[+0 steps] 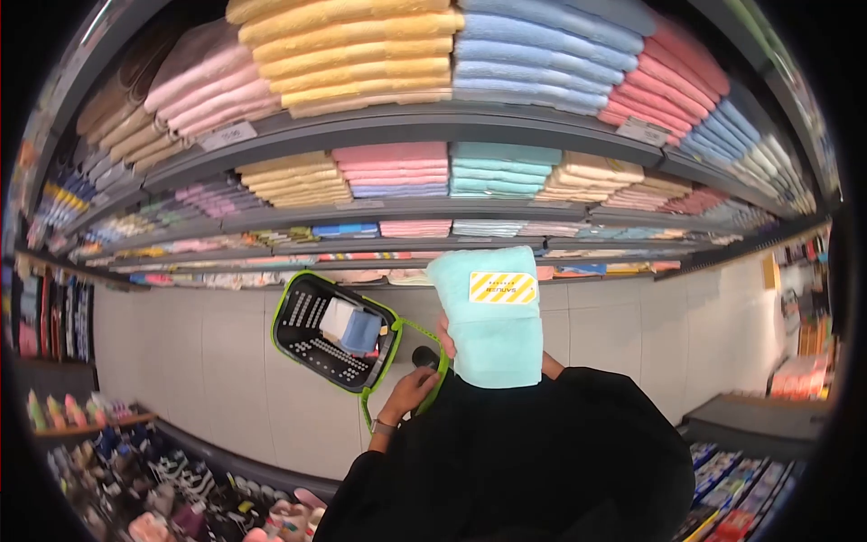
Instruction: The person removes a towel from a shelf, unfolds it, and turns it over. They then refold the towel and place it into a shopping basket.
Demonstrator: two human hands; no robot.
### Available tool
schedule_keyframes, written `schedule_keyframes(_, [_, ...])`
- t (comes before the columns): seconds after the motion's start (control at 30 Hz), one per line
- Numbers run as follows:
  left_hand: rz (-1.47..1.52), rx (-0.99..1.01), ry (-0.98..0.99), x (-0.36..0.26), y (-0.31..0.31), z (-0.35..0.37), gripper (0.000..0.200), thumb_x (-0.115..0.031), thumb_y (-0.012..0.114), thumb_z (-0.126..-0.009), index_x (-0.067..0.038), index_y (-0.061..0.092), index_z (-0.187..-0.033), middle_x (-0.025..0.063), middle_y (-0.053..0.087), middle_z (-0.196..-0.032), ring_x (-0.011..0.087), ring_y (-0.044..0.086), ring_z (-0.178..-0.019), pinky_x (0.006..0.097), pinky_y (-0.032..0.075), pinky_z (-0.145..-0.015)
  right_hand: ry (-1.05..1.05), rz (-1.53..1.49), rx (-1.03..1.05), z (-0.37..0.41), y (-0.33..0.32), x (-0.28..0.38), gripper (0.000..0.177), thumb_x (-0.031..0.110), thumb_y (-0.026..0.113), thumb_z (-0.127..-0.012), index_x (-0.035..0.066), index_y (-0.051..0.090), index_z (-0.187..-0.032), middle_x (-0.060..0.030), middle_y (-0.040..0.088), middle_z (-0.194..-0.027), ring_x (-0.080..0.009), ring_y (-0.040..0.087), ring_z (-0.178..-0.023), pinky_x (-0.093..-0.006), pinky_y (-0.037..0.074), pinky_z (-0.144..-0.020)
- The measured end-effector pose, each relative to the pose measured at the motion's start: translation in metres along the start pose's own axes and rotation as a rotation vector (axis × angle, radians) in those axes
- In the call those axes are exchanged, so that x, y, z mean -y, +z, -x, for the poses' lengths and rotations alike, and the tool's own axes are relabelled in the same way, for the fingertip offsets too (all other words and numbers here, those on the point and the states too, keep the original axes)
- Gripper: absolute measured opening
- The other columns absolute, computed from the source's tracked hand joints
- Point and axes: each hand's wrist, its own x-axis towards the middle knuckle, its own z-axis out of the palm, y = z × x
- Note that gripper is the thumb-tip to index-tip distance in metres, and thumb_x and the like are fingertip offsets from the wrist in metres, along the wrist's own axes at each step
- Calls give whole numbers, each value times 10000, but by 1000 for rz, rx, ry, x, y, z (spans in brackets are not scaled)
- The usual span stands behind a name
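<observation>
A folded mint-green towel (pixel 497 348) with a yellow-and-white striped label (pixel 503 287) is held up in front of my body. My right hand (pixel 446 337) grips it from behind; its fingers show at the towel's left edge, and the rest is mostly hidden. Low on the left, my left hand (pixel 411 390), with a watch at the wrist, is closed at the raised green handle (pixel 421 332) of a shopping basket (pixel 298 348). The black basket has a green rim. Inside lie a folded blue cloth (pixel 360 331) and a white item (pixel 338 316).
Ahead, shelves (pixel 388 126) hold stacked folded towels, including yellow towels (pixel 352 54), blue towels (pixel 542 54) and mint towels (pixel 504 169). Below is a tiled floor (pixel 226 352). A display of shoe-like items (pixel 181 479) stands behind left; packaged goods (pixel 741 492) sit behind right.
</observation>
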Motion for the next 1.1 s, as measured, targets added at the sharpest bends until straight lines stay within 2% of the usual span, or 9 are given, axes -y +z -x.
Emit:
schedule_keyframes(0.23, [400, -194, 199, -43, -44, -14, 305, -219, 535, -941, 9, 543, -1144, 97, 605, -1069, 187, 584, -974, 306, 463, -851, 152, 491, -619, -1, 1, -4, 419, 221, 609, -880, -18, 533, -1215, -118, 597, -1136, -184, 578, -1020, -326, 463, -894])
schedule_keyframes(0.33, [597, -174, 402, -103, -60, -1, 397, -203, 459, -961, 8, 425, -1296, 111, 519, -1235, 214, 490, -1149, 328, 379, -981, 110, 590, -579, -4, -20, -9, 398, 175, 582, -873, -39, 537, -1204, -115, 604, -1115, -180, 576, -1013, -317, 465, -880])
schedule_keyframes(0.47, [515, -241, 348, -118, -53, -4, 510, -227, 443, -944, 4, 335, -1386, 130, 444, -1325, 220, 393, -1258, 324, 291, -1052, 55, 799, -496, 1, 12, 12, 377, 159, 575, -877, -33, 543, -1200, -102, 616, -1092, -169, 587, -987, -302, 466, -871])
schedule_keyframes(0.6, [1070, -143, 289, -112, -45, -4, 635, -385, 476, -933, -15, 294, -1416, 126, 394, -1405, 223, 417, -1269, 355, 325, -1063, 18, 764, -508, 21, 22, 34, 407, 210, 611, -887, -22, 539, -1214, -91, 620, -1093, -160, 589, -986, -297, 466, -874])
schedule_keyframes(0.63, [1101, -158, 402, -115, -43, -3, 695, -485, 466, -927, -17, 300, -1414, 109, 400, -1409, 216, 431, -1264, 366, 355, -1051, 5, 736, -495, 27, 23, 40, 420, 225, 620, -888, -23, 537, -1216, -91, 618, -1100, -159, 588, -991, -296, 466, -875])
schedule_keyframes(0.73, [886, -341, 301, -124, -37, -7, 662, -504, 347, -972, -18, 290, -1417, 112, 424, -1387, 252, 471, -1223, 380, 381, -1034, -3, 646, -434, 37, 18, 52, 478, 251, 641, -882, -27, 512, -1248, -99, 600, -1142, -170, 570, -1038, -304, 456, -896])
schedule_keyframes(0.87, [693, -319, 263, -146, -24, -8, 608, -303, 540, -926, 20, 320, -1392, 123, 459, -1344, 239, 473, -1202, 361, 380, -1013, 41, 545, -393, 46, 18, 63, 558, 247, 655, -871, -33, 453, -1309, -115, 559, -1213, -201, 526, -1128, -326, 429, -951])
schedule_keyframes(0.9, [731, -335, 175, -155, -20, -7, 580, -136, 612, -868, 34, 359, -1362, 134, 498, -1298, 226, 504, -1157, 349, 408, -979, 48, 457, -373, 47, 11, 63, 570, 243, 657, -869, -32, 441, -1320, -118, 552, -1225, -207, 518, -1142, -332, 422, -963])
schedule_keyframes(1.1, [696, -297, 170, -165, -17, -2, 440, -68, 630, -854, 36, 476, -1253, 98, 573, -1182, 157, 553, -1041, 300, 446, -901, 79, 217, -280, 44, -16, 66, 574, 192, 662, -861, -31, 424, -1334, -127, 536, -1258, -220, 523, -1145, -338, 423, -975])
